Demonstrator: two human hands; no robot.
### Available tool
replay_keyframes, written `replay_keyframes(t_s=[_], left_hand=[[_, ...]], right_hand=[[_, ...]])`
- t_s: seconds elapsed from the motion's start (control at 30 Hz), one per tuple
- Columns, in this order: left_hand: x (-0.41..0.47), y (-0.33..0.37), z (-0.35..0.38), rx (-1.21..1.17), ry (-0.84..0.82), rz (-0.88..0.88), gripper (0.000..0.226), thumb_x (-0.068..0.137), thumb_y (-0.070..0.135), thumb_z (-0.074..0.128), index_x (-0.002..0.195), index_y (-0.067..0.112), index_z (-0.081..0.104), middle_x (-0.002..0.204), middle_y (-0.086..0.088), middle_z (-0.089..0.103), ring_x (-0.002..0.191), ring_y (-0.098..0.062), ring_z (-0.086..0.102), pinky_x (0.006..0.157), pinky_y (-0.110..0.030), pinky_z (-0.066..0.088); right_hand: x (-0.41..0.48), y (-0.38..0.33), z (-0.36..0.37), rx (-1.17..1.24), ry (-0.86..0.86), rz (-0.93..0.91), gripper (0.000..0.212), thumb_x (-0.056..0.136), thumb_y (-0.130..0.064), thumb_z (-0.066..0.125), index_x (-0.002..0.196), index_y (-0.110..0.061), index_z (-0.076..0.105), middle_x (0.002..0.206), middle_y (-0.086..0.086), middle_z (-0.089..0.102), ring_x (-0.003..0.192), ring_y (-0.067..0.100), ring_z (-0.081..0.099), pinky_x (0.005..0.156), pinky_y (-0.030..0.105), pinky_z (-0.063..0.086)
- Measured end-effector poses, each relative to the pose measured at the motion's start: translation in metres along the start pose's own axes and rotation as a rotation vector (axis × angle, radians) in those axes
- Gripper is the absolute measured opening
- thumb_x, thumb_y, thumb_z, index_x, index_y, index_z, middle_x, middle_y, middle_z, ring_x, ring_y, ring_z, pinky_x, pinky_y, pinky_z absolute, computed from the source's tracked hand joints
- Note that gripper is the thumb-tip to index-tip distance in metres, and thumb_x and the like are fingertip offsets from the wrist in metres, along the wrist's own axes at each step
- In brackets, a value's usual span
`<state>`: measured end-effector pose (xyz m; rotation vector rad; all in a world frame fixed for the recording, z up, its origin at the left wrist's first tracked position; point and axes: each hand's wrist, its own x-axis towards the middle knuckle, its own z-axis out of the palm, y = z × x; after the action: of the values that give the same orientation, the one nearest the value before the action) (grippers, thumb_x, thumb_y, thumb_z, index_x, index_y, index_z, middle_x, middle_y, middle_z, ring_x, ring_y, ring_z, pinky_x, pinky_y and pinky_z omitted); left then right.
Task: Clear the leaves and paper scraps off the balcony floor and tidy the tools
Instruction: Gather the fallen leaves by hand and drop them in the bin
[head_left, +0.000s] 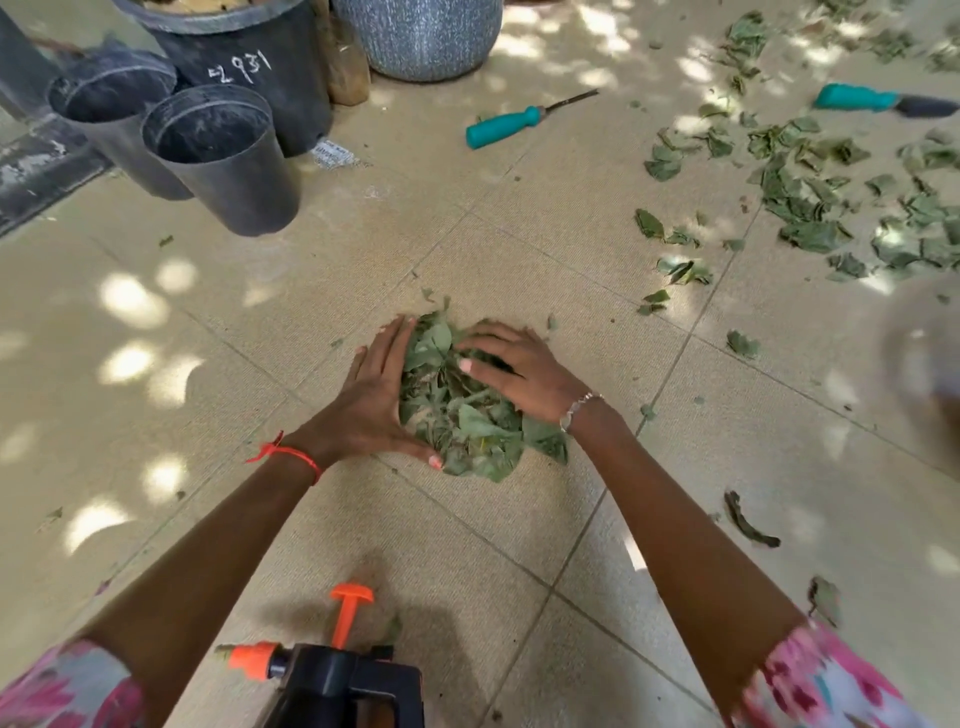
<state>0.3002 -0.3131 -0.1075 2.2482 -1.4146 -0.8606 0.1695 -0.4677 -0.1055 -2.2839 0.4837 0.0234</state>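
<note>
While the gathered pile of green leaves (462, 410) is pressed together on the tiled floor (260, 322), it is flanked by both hands. The left hand (371, 395) is held open with its fingers extended, its edge set against the pile's left side. The right hand (511, 371) is spread open and laid over the pile's upper right part. Nothing is gripped by either hand; the pile is only cupped between them.

A loss of leaves is judged likely if the pile is lifted with flat palms, because the lower leaves near the right wrist protrude beyond the hands and could slip out. A firmer scoop from underneath would be needed.

Much of the task is judged unfinished. A wide scatter of leaves (810, 197) lies well apart at the upper right, and single leaves lie between it and the pile. These could be dispersed by any draught.

Two teal-handled tools are left on the floor: one (509, 126) beyond the pile, one (857, 97) at the far right among the scatter. Its dark blade could be touched if leaves there are swept blindly. A paper scrap (332, 154) lies beside the black plastic pots (223, 156). A pump sprayer (337, 675) stands close under the arms and could be knocked.
</note>
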Motion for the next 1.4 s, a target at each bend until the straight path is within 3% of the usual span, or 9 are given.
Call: replay_keyframes(t_s=[0.13,0.23,0.37,0.63,0.77,0.93,1.1,1.3,1.4], left_hand=[[0.001,-0.004,-0.003,-0.075,0.005,-0.005,0.151,0.044,0.035,0.090,0.145,0.024,-0.021,0.156,0.002,-0.016,0.144,-0.017,-0.006,0.116,-0.036,0.001],[0.005,-0.002,-0.010,0.075,-0.012,-0.031,0.153,0.041,0.040,0.091,0.145,0.029,-0.021,0.155,0.004,-0.013,0.141,-0.018,-0.003,0.115,-0.042,0.002],[0.013,0.012,-0.011,0.105,-0.086,-0.041,0.152,0.042,0.039,0.092,0.145,0.033,-0.019,0.150,0.002,0.002,0.134,-0.021,0.008,0.113,-0.043,0.010],[0.014,0.040,0.011,-0.015,-0.171,-0.008,0.142,0.051,0.025,0.091,0.147,0.030,-0.013,0.142,0.000,0.016,0.131,-0.021,0.020,0.114,-0.040,0.023],[0.010,0.047,0.018,-0.270,-0.174,-0.033,0.135,0.057,0.008,0.088,0.149,0.027,-0.010,0.140,0.003,0.019,0.133,-0.016,0.024,0.112,-0.032,0.028],[0.004,0.052,0.025,-0.658,-0.111,-0.048,0.127,0.058,-0.013,0.078,0.148,0.031,-0.001,0.145,0.000,0.028,0.134,-0.014,0.033,0.110,-0.032,0.035],[-0.007,0.060,0.020,-0.903,-0.085,-0.042,0.117,0.060,-0.032,0.063,0.141,0.038,0.017,0.128,0.006,0.046,0.115,-0.007,0.050,0.081,-0.015,0.051],[-0.018,0.062,0.012,-1.110,-0.109,-0.056,0.095,0.067,-0.030,0.056,0.132,0.036,0.033,0.116,0.000,0.059,0.101,-0.010,0.061,0.080,-0.020,0.054],[-0.022,0.062,0.010,-1.279,-0.143,-0.076,0.080,0.066,-0.005,0.059,0.134,0.032,0.042,0.123,-0.001,0.061,0.108,-0.015,0.060,0.082,-0.024,0.052]], right_hand=[[-0.041,-0.007,-0.030,0.203,0.138,0.149,0.078,0.076,-0.049,0.065,0.142,-0.032,0.028,0.143,-0.003,0.026,0.128,0.013,0.025,0.107,0.042,0.025],[-0.060,-0.005,-0.040,-0.004,-0.040,0.368,0.121,0.057,-0.040,0.085,0.145,-0.036,0.002,0.144,-0.002,0.012,0.134,0.024,0.015,0.107,0.050,0.026],[-0.054,-0.013,-0.018,-0.081,-0.200,0.410,0.135,0.051,-0.017,0.090,0.146,-0.030,-0.005,0.141,0.005,0.010,0.132,0.030,0.016,0.105,0.045,0.032],[-0.031,-0.029,0.002,-0.023,-0.076,0.450,0.103,0.062,0.003,0.078,0.143,-0.016,0.016,0.134,0.011,0.021,0.123,0.028,0.032,0.098,0.034,0.043],[-0.032,-0.031,0.014,0.080,0.060,0.359,0.086,0.069,-0.004,0.076,0.139,-0.008,0.026,0.132,0.012,0.028,0.122,0.025,0.035,0.105,0.026,0.034],[-0.041,-0.044,0.025,0.157,0.253,0.259,0.065,0.077,0.007,0.062,0.134,-0.003,0.033,0.128,0.013,0.034,0.115,0.020,0.041,0.087,0.007,0.027],[-0.053,-0.048,0.032,0.178,0.222,0.156,0.067,0.078,0.010,0.059,0.138,0.001,0.030,0.131,0.014,0.035,0.116,0.016,0.039,0.094,0.003,0.021],[-0.055,-0.047,0.043,0.105,0.428,0.153,0.050,0.080,0.017,0.050,0.126,0.000,0.052,0.122,0.016,0.053,0.115,0.025,0.051,0.102,0.018,0.035],[-0.055,-0.049,0.055,0.102,0.606,0.151,0.044,0.075,0.021,0.054,0.114,0.003,0.060,0.110,0.017,0.057,0.100,0.025,0.057,0.095,0.018,0.043]])
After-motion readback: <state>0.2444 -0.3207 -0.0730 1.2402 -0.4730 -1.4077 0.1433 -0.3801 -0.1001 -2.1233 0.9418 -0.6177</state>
